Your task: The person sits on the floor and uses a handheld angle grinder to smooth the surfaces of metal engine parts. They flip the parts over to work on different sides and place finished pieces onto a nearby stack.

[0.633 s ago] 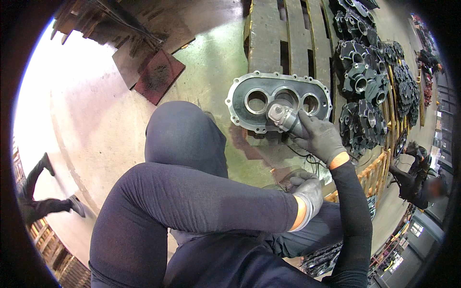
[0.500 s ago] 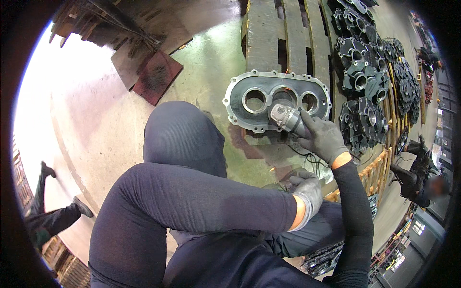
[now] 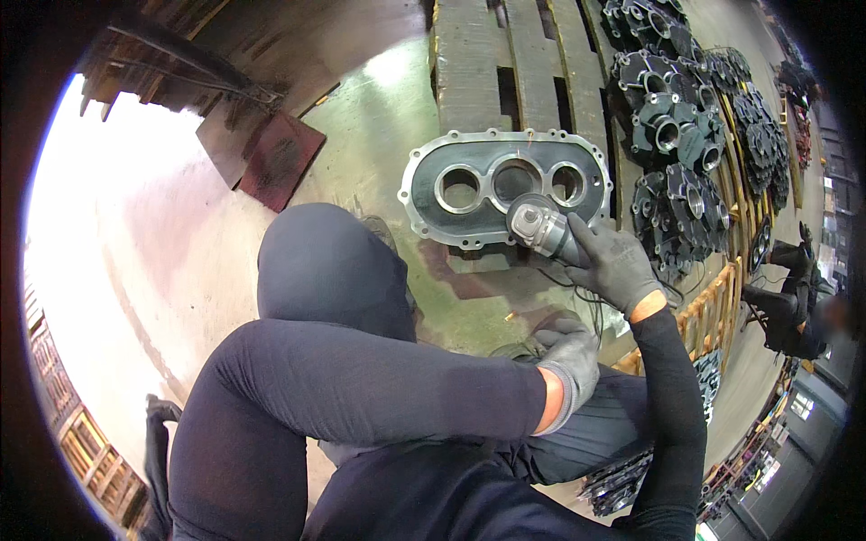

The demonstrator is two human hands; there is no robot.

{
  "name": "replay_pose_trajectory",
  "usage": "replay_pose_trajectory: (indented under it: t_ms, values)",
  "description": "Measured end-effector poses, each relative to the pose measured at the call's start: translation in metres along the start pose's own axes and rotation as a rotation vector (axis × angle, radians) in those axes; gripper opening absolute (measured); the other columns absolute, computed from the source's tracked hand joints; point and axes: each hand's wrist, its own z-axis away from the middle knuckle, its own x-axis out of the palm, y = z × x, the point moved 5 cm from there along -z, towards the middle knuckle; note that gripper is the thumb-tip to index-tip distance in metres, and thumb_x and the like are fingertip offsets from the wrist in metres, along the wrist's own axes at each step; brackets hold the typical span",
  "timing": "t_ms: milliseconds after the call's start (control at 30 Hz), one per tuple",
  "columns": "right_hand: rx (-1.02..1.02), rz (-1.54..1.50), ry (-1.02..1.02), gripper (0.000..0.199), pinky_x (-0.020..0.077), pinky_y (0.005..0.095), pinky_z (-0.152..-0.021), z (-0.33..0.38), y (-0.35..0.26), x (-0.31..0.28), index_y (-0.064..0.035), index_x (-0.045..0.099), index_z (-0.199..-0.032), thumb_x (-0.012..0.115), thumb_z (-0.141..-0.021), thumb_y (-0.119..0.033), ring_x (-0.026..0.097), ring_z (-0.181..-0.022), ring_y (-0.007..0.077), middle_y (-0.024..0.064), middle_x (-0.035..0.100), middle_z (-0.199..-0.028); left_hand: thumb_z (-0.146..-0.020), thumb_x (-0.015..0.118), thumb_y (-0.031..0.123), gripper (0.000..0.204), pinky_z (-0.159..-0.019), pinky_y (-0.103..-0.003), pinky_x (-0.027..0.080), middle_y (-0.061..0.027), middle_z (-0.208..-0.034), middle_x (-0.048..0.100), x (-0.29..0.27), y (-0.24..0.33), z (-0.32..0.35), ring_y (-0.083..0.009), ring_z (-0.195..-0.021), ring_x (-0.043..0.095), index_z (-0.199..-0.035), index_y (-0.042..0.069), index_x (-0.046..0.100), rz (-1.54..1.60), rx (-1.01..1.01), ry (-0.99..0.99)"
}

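Grey cast-metal housing cover [image 3: 505, 187] with three bores lies just beyond the right hand [image 3: 615, 263], its long axis running left to right. That hand's fingers clench a grinder [image 3: 539, 227] touching the cover; the left hand [image 3: 570, 361], nearer the body, curls loosely, grasping nothing I can make out.

A metalworking workshop; wooden pallets [image 3: 505, 54] and stacked dark castings [image 3: 686, 135] beyond the hands; stained concrete floor [image 3: 162, 234] to their left.

No packages, labels, signs or screens can be made out in the head view; any that may exist along the dark, blurred right rim cannot be told
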Motion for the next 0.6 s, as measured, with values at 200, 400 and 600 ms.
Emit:
replay_pose_trajectory:
  t_ms: [200, 400, 600]
  values:
    - [0.013, -0.018, 0.063, 0.086, 0.0581, 0.0474, -0.087, 0.013, 0.034, 0.006, -0.0104, 0.054, -0.153, 0.091, -0.079, -0.034, 0.073, -0.102, 0.0380, 0.0178, 0.072, -0.114, -0.095, 0.068, 0.026, 0.032, -0.080, -0.062, 0.057, -0.0114, -0.104, 0.082, -0.006, -0.006, -0.004, -0.0383, -0.091, 0.078, -0.119, 0.012, 0.084, -0.042, 0.112, -0.070]
    - [0.058, -0.017, 0.049, 0.086, 0.0582, 0.0482, -0.088, 0.010, 0.058, 0.001, -0.0111, 0.052, -0.154, 0.089, -0.080, -0.032, 0.073, -0.100, 0.0380, 0.0168, 0.072, -0.112, -0.097, 0.066, 0.025, 0.032, -0.088, -0.065, 0.053, -0.0151, -0.104, 0.083, 0.002, -0.006, -0.012, -0.0408, -0.088, 0.079, -0.120, 0.011, 0.083, -0.044, 0.102, -0.117]
    - [0.098, 0.016, 0.020, 0.083, 0.0587, 0.0484, -0.087, 0.010, 0.074, -0.001, -0.0106, 0.053, -0.152, 0.088, -0.080, -0.033, 0.074, -0.099, 0.0375, 0.0161, 0.073, -0.109, -0.097, 0.066, 0.024, 0.031, -0.088, -0.064, 0.053, -0.0162, -0.103, 0.082, 0.003, -0.006, -0.015, -0.0410, -0.087, 0.079, -0.119, 0.011, 0.083, -0.064, 0.102, -0.124]
